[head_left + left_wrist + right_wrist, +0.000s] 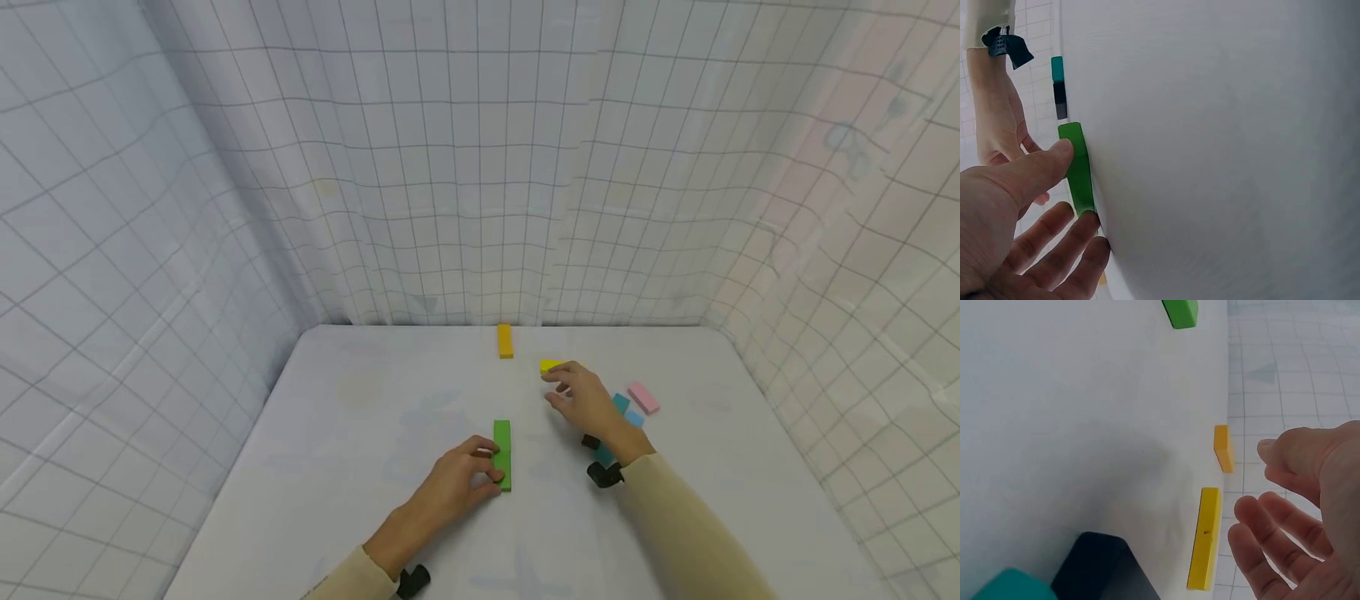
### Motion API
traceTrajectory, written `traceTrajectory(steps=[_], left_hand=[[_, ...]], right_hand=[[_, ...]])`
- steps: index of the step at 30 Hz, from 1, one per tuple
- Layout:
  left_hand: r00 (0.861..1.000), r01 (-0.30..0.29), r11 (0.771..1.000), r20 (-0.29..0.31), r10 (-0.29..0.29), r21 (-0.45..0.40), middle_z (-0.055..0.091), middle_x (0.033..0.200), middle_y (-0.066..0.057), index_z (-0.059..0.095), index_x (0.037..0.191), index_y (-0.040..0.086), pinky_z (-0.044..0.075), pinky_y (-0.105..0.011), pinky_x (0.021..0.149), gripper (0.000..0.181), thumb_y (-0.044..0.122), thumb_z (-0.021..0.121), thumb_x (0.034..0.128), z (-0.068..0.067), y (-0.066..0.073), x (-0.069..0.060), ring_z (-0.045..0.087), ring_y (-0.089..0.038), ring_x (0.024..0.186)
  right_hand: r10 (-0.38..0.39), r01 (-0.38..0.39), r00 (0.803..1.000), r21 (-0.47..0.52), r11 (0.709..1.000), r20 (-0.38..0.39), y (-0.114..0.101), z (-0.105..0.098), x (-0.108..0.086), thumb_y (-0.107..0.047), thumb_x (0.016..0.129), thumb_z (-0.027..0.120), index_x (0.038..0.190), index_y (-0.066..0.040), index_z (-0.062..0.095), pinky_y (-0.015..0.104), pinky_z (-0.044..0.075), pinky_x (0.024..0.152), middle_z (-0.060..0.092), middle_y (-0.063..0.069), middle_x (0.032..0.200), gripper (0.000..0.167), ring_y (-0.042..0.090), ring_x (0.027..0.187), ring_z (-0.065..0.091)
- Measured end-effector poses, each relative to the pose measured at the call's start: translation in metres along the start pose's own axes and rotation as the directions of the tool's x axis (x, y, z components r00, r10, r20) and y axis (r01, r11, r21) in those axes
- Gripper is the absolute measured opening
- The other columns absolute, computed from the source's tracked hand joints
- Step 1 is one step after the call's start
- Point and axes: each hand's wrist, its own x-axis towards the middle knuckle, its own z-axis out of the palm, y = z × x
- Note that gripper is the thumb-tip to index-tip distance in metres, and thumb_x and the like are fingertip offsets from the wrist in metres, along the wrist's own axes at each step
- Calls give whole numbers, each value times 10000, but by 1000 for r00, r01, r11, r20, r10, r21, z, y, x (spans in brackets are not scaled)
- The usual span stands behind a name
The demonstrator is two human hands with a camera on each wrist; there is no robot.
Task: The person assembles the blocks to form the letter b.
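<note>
A long green block [502, 435] lies lengthwise near the middle of the white table, with a faint change of shade partway along it. Beside its left edge is my left hand [457, 479], fingertips touching or very near it. In the left wrist view, the thumb overlaps the green block [1079, 169] and the fingers reach its lower end. My right hand [588, 404] hovers by a yellow block [551, 366], its fingers loosely bent. The right wrist view shows the hand [1310, 512] apart from the yellow block [1205, 537], with nothing between thumb and fingers.
An orange block [506, 342] lies at the table's back edge. Right of my right hand are a pink block [643, 397], a light blue block [634, 418] and teal pieces [621, 402], partly hidden by the forearm. White grid-lined curtains [465, 167] enclose the back and sides.
</note>
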Motion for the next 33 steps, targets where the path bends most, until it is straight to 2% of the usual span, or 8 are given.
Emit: traceTrajectory(steps=[4, 11, 19, 25, 33], left_hand=[[1000, -9, 1000, -2, 9, 17, 780, 1475, -108, 926, 1044, 107, 685, -474, 1093, 110, 125, 975, 946, 2, -1, -1, 823, -306, 1299], [1000, -3, 1000, 5, 3, 1, 793, 1470, -114, 926, 1072, 107, 673, -506, 1117, 127, 127, 968, 954, 1, 2, -2, 814, -331, 1310], [1000, -2, 1000, -4, 2, 5, 789, 1457, -104, 924, 1063, 107, 684, -488, 1092, 115, 126, 966, 957, 0, 1, -1, 822, -302, 1286], [1000, -7, 1000, -13, 7, 9, 788, 1455, -103, 923, 1051, 109, 684, -484, 1094, 108, 124, 968, 954, 0, 0, -1, 818, -307, 1295], [1000, -13, 1000, -8, 13, 15, 786, 1462, -90, 923, 1050, 121, 685, -467, 1091, 99, 139, 964, 961, -1, -1, -1, 814, -293, 1306]], right_hand=[[48, -48, 999, -15, 999, -15, 7, -3, 4, -74, 1074, 831, 1389, 35, 802, 532, 710, 998, 716, 265, 1464, 335, 376, 1131, 824], [190, -190, 981, -15, 982, 33, 17, -6, 9, -135, 1118, 783, 1480, 16, 758, 557, 684, 1079, 629, 270, 1604, 392, 403, 1256, 780], [220, -220, 975, 2, 975, 34, 21, -7, 13, -133, 1119, 771, 1508, 22, 735, 574, 686, 1067, 594, 316, 1632, 420, 432, 1259, 771], [261, -261, 964, 4, 965, 44, 26, -6, 16, -141, 1112, 782, 1521, 3, 733, 575, 673, 1098, 589, 302, 1647, 436, 420, 1271, 753], [263, -262, 963, -22, 965, 63, 35, -1, 20, -151, 1109, 790, 1507, -1, 744, 558, 656, 1110, 600, 303, 1644, 428, 384, 1232, 723]])
